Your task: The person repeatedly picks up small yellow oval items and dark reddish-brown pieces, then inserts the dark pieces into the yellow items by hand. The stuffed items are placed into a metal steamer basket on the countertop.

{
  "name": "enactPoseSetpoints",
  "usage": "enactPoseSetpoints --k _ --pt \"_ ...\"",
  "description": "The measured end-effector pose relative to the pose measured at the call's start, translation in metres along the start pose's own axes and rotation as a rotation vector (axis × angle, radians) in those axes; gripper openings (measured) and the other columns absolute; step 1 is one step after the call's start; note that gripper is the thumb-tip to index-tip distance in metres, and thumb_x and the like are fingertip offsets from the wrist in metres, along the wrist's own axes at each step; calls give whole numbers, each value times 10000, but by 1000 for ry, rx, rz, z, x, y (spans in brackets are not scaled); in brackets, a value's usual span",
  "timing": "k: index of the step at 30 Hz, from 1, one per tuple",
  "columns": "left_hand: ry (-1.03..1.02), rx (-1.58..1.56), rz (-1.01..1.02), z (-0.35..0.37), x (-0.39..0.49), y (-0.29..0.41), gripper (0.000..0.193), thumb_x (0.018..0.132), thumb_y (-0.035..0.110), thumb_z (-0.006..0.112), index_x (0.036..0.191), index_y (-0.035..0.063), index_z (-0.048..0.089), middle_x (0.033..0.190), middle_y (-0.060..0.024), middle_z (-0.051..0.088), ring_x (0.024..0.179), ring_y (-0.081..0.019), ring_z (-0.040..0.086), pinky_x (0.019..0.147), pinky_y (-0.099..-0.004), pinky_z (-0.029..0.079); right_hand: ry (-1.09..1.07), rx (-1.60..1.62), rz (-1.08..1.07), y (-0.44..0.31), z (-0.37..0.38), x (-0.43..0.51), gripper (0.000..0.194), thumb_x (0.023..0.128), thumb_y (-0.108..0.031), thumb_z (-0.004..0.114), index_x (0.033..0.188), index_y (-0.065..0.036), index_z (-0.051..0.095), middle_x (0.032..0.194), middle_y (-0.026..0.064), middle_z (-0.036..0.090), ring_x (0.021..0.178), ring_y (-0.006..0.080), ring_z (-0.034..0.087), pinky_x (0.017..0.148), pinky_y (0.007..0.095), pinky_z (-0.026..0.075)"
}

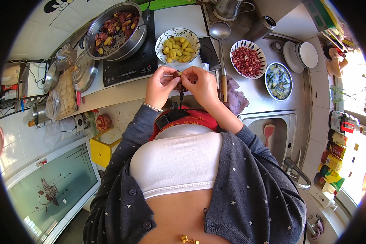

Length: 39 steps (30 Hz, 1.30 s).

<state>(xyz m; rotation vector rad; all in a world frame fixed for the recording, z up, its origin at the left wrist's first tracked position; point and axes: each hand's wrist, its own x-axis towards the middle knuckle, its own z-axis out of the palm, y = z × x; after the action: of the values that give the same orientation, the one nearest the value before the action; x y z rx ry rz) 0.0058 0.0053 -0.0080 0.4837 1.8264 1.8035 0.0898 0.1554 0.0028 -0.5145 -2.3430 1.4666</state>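
Observation:
My left hand [162, 86] and my right hand [202, 87] meet over the near edge of the counter. Pinched between the fingertips of both is a small dark red-skinned piece [178, 74] with yellow flesh showing. Just beyond them, a leaf-patterned bowl [159, 54] contains yellow peeled pieces [177, 48]. More red-skinned pieces [117, 26] lie in a steel steamer pot [126, 48] at the upper left. Reddish scraps [192, 80] show below my hands, mostly hidden by them.
The pot rests on a black induction cooker [126, 73]. Rightward are a wooden-handled ladle [224, 82], a bowl of red kernels [248, 61], a bowl of leafy greens [278, 81] and a steel sink [273, 117] with a red spatula [268, 131]. A pot lid [85, 73] leans at left.

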Motion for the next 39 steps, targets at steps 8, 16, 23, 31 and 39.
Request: enactPoseSetpoints --k 8,16,23,31,39 --pt "-49 4 19 -1 -1 4 242 927 -7 678 1154 6 594 1111 -72 677 990 -130 674 839 -272 573 -39 103 85 -3 -3 1 141 812 -142 733 866 -19 689 759 78 722 693 163 715 663 286 553" --pt "-144 -282 -139 -1 -2 16 310 964 35 651 1258 -3 559 1184 -100 663 1030 -141 669 915 -288 555 -181 456 218 9 -1 4 151 875 -117 689 918 26 669 785 48 707 726 107 698 661 253 547" --pt "-152 -175 -155 -16 5 4 290 978 58 634 1252 -16 574 1167 -100 672 1021 -158 680 906 -295 560 -245 563 242 10 -6 4 151 916 -108 642 953 37 631 821 59 703 753 110 689 685 244 543" --pt "8 -255 -273 -25 3 -1 295 991 120 626 1263 14 579 1162 -84 675 1007 -179 681 909 -328 566 -207 264 198 17 -10 5 168 867 -162 673 920 -4 666 793 78 714 740 160 704 696 302 543" --pt "1 -221 -287 -29 3 0 289 994 140 633 1259 39 577 1165 -62 675 1009 -162 675 899 -321 562 -113 -242 -8 39 -4 1 179 829 -268 741 886 -100 725 837 80 717 784 286 686 732 422 544"
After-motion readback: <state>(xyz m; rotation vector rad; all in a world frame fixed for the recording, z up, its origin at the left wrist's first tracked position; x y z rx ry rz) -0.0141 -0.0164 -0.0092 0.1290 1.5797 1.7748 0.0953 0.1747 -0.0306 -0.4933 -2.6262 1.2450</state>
